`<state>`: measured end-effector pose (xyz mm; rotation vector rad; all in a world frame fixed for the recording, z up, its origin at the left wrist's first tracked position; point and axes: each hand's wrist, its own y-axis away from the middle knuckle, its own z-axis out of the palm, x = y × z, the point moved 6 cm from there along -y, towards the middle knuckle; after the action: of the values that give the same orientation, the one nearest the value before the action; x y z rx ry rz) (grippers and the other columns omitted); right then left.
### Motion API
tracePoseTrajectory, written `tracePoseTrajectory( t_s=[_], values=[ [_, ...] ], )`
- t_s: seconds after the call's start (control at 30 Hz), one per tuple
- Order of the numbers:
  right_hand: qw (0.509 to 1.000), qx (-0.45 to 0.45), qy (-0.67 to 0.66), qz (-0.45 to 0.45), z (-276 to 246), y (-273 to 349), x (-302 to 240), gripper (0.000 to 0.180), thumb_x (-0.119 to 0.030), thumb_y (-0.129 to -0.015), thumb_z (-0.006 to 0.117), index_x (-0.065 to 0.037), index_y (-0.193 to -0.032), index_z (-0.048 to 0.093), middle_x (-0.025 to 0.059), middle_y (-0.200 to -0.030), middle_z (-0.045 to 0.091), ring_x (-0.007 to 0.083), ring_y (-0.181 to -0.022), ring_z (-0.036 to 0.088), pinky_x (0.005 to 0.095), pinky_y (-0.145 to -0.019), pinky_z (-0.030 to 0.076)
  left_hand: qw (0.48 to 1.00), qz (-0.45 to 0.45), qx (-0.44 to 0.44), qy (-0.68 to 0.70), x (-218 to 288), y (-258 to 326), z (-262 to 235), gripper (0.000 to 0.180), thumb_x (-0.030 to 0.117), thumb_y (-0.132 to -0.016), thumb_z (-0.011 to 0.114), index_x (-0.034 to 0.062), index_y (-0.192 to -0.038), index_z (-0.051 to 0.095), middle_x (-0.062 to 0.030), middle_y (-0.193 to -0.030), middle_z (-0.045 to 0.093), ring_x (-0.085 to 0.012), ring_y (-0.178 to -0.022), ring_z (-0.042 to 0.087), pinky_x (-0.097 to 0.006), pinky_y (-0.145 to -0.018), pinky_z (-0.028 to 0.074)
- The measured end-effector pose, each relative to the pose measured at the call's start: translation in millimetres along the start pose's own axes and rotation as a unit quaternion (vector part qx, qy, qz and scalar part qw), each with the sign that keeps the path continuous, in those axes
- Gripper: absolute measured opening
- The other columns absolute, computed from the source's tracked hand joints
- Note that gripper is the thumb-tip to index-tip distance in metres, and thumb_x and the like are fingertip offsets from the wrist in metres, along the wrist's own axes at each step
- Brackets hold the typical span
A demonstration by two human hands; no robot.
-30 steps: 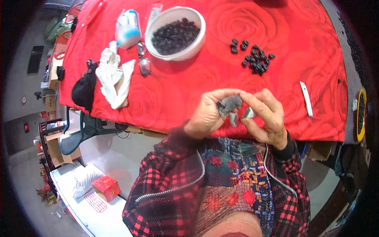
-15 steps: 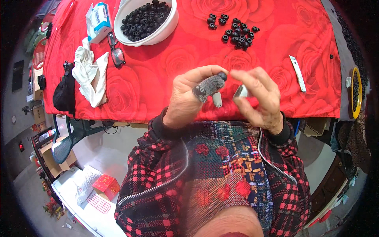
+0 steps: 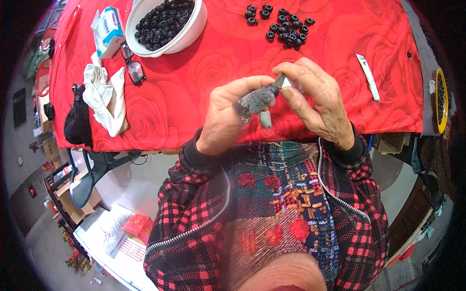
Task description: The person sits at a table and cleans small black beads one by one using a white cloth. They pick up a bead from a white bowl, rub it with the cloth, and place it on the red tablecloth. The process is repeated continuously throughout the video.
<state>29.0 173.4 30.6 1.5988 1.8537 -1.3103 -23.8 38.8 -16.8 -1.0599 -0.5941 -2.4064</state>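
Observation:
My left hand (image 3: 222,110) is closed on a small round black part (image 3: 274,90), held at the fingertips. A worn grey wrap (image 3: 255,103) covers one of its fingers, and another fingertip has a pale grey cover (image 3: 265,120). My right hand (image 3: 320,97) pinches a small blade (image 3: 279,80) between thumb and fingers, its dark tip meeting the black part. Both hands are above the near edge of the red rose-patterned tablecloth (image 3: 170,111). Beyond them lies a loose group of similar black parts (image 3: 291,35).
A white bowl (image 3: 194,31) heaped with black parts stands far left. Beside it are a tissue pack (image 3: 109,31), eyeglasses (image 3: 136,71), white gloves (image 3: 99,92) and a black cloth item (image 3: 77,121). A slim white strip (image 3: 368,77) lies at right, near a yellow-rimmed tray (image 3: 441,119).
My right hand has moved up and left to the black part, bringing the blade against it. My left hand stays closed on the part. The whole view has shifted slightly.

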Motion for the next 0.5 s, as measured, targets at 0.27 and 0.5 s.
tracePoseTrajectory(
  t_s=[0.27, 0.5],
  values=[
    [0.999, -0.025, -0.019, 0.009, 0.7, 0.5, 5.1, 0.025, -0.009, -0.077, 0.063, -0.001, -0.100, 0.057, 0.0130, -0.078, 0.052, 0.0298, -0.069, 0.054, 0.0362, -0.059, 0.044, 1.000, 0.005, -0.016, 0.002, -1.4, -2.9, -4.2, 0.031, 0.012, -0.091, 0.053, -0.0051, -0.116, 0.055, -0.0098, -0.093, 0.061, -0.0140, -0.079, 0.059, -0.026, -0.059, 0.051],
    [0.999, -0.037, -0.021, 0.010, 1.4, 1.2, 9.8, 0.023, -0.009, -0.077, 0.063, -0.001, -0.098, 0.058, 0.0124, -0.077, 0.051, 0.0291, -0.069, 0.054, 0.0366, -0.059, 0.044, 0.999, -0.021, 0.006, 0.027, -2.2, -4.6, -3.5, 0.036, 0.013, -0.085, 0.060, -0.0063, -0.115, 0.055, -0.0099, -0.092, 0.063, -0.0134, -0.077, 0.059, -0.025, -0.064, 0.050]
  ],
)
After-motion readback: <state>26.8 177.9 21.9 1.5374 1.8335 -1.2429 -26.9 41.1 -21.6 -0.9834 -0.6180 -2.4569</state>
